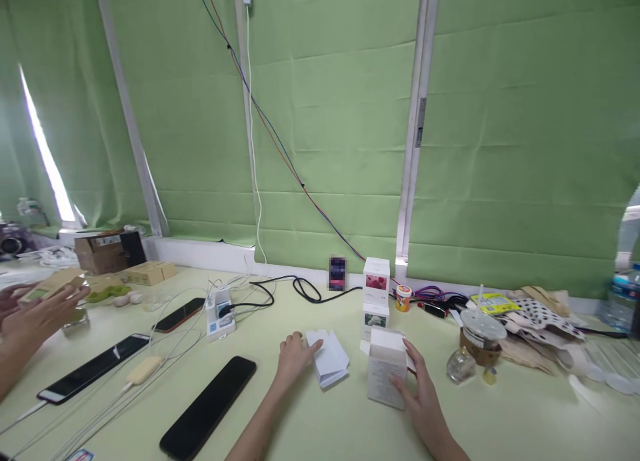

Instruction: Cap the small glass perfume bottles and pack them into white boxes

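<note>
My right hand (417, 384) grips the right side of an open white box (387, 374), thumb on its front face and fingers behind; the box's top flaps stand open. My left hand (295, 357) rests on the table, its thumb touching the left edge of a folded white cardboard piece (331, 361), fingers slightly curled and holding nothing. Behind the white box, a closed white box with a red picture (377, 281) is stacked on another white box with a white flower picture (375, 319).
Phones (209, 407) and cables lie left of my arms beside a power strip (221, 321). Another person's hands (45, 307) hold a small box at far left. A glass bottle (461, 365), a lidded cup (483, 331) and wrappings are at right.
</note>
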A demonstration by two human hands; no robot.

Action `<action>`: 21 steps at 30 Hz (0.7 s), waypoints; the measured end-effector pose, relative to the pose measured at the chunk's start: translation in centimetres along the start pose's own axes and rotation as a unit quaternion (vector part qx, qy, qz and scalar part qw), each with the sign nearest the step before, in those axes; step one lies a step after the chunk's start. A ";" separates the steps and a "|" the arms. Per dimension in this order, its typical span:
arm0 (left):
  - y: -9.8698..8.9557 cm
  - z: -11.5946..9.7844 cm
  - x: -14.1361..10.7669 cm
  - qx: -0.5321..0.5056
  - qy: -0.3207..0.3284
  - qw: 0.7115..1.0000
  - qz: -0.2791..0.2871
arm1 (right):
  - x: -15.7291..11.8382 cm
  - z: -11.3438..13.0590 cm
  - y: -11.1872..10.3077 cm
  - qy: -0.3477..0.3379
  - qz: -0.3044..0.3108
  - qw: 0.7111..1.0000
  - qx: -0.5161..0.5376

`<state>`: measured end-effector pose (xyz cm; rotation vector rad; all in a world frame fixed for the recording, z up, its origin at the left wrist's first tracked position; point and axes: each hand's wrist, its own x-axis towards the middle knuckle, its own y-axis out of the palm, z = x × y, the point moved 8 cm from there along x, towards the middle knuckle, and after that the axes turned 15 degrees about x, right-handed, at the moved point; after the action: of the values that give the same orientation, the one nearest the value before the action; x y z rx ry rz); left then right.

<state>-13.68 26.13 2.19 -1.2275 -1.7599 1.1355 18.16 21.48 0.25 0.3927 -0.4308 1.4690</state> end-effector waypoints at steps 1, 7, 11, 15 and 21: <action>0.5 0.2 0.2 -0.001 0.004 1.000 0.019 | 0.0 0.1 0.0 -0.009 -0.003 1.000 -0.004; 1.3 -0.6 -0.4 -0.072 0.036 0.996 0.039 | 0.1 1.2 -0.4 -0.032 -0.028 0.999 -0.030; 0.1 -2.3 -1.4 -0.317 0.084 0.940 0.097 | 0.3 2.1 -1.1 -0.063 -0.060 0.995 -0.039; -2.9 -2.7 -2.6 -0.417 0.064 0.904 0.068 | -1.1 3.4 -2.8 -0.165 -0.163 0.967 -0.108; -3.8 -1.2 -7.5 -0.486 0.009 0.874 -0.005 | -5.6 3.8 3.3 -0.252 -0.018 0.963 -0.091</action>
<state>-11.60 18.68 5.70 -1.7452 -2.4048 0.1410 14.39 14.98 0.74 0.6245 -0.9531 1.2728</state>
